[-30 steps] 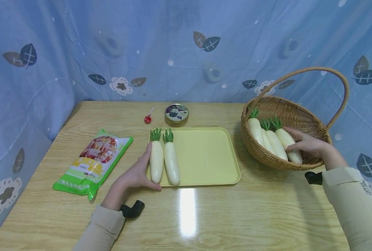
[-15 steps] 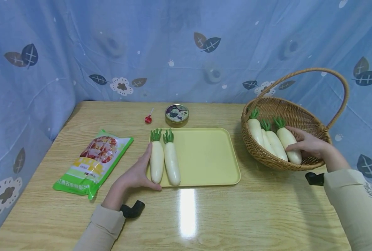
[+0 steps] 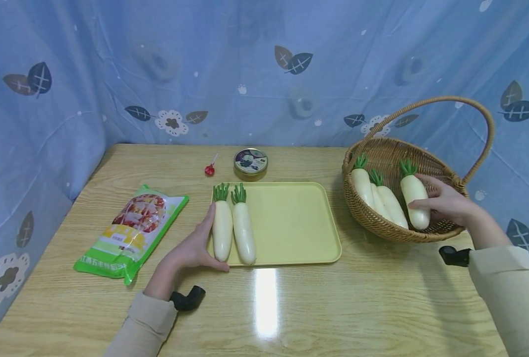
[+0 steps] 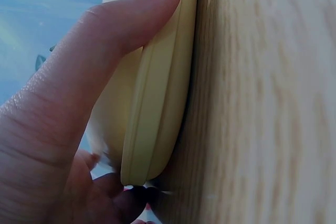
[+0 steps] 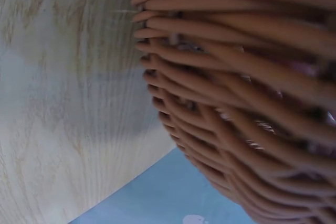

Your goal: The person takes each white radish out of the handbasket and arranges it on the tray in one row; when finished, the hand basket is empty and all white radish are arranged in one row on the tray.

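Observation:
In the head view, my right hand grips a white radish with green leaf stubs, inside the wicker basket. Other white radishes lie at the basket's left side. My left hand holds the front left corner of a yellow tray. Its thumb lies across the tray's rim in the left wrist view, the fingers being partly hidden behind. Two white radishes lie side by side on the tray's left part. Only the basket's outer weave shows in the right wrist view; the right hand is hidden there.
A green and white food bag lies left of the tray. Behind the tray are a red lollipop and a round tin. The basket's tall handle arches over its opening. A blue patterned curtain surrounds the wooden table.
The right hand has moved its radish slightly up and right within the basket, apart from the other radishes. The left hand and the tray have stayed put.

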